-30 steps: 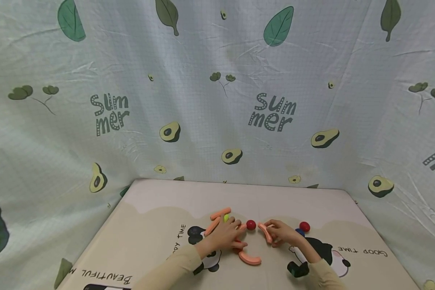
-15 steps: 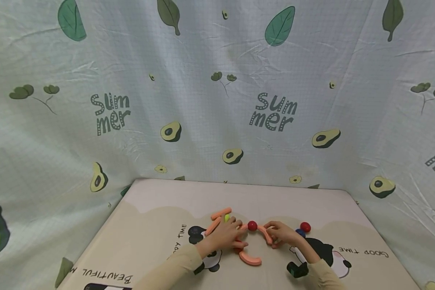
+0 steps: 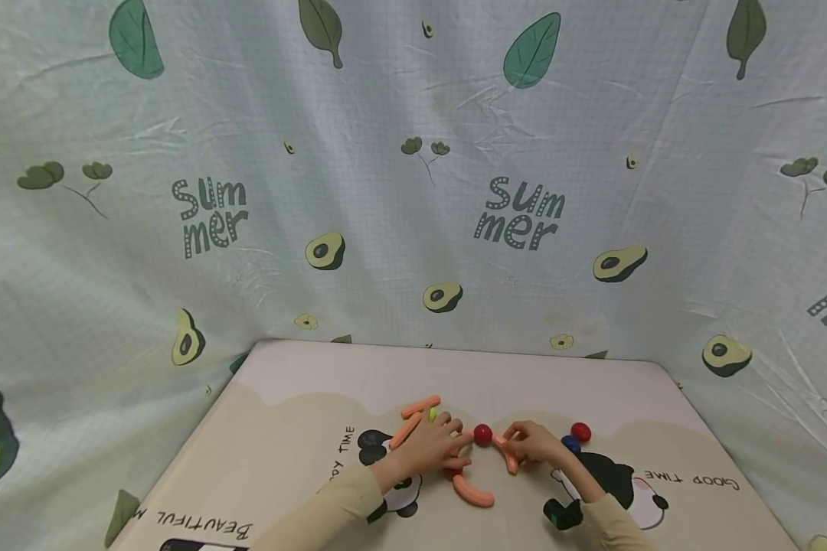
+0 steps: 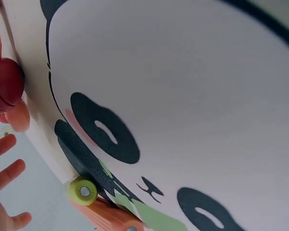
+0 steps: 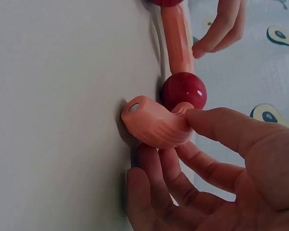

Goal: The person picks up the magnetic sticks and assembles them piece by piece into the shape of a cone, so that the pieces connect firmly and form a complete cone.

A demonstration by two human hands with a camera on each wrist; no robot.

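Right, the big avocado-print cloth (image 3: 413,191) is hanging behind everything, and the panda play mat (image 3: 282,451) is lying flat in front of it. On the mat, the left hand (image 3: 430,448) is resting with its fingers spread, fingertips reaching toward the red ball (image 3: 482,434); from the left wrist view the fingers (image 4: 5,144) are showing straight and apart, holding nothing. The right hand (image 3: 534,444) is working just right of that ball, thumb and fingers pinching a curved orange piece (image 3: 505,453). The right wrist camera is showing it closely: the curved orange piece (image 5: 156,126) is sitting between thumb and fingers, one end touching the red ball (image 5: 184,90), the other end pressing on the mat. A straight orange stick (image 5: 176,41) is meeting the ball from the far side. Nearer the person, another curved orange piece (image 3: 473,491) is lying loose. Two orange sticks (image 3: 413,417) and a small yellow-green connector (image 3: 430,414) are lying by the left hand, and a second red ball (image 3: 580,431) with a blue ball (image 3: 570,442) is sitting beyond the right hand.
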